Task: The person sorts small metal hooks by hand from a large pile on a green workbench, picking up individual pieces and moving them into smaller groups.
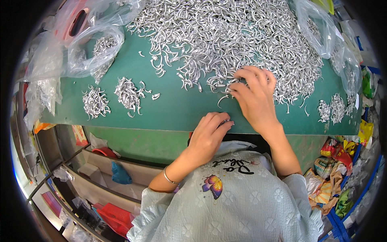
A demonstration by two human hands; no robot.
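Curved silver metal pieces (225,36) lie in a large loose heap across the far part of the green table (161,109). My right hand (258,99) reaches over the heap's near edge, fingers bent and apart, with the tips touching pieces there. Close to the table's front edge, my left hand (206,137) is closed, and a bit of silver metal (225,120) shows between its thumb and fingers. How many pieces it holds is hidden. One curved piece (221,101) lies apart from the heap, between my hands.
Two small piles of pieces (96,102) (129,94) sit at the left, two smaller piles (337,108) at the right. Clear plastic bags (96,48) with pieces stand at both far corners. Below the table are a drawer-like shelf (117,177), a red basket (115,218) and coloured packages (330,161).
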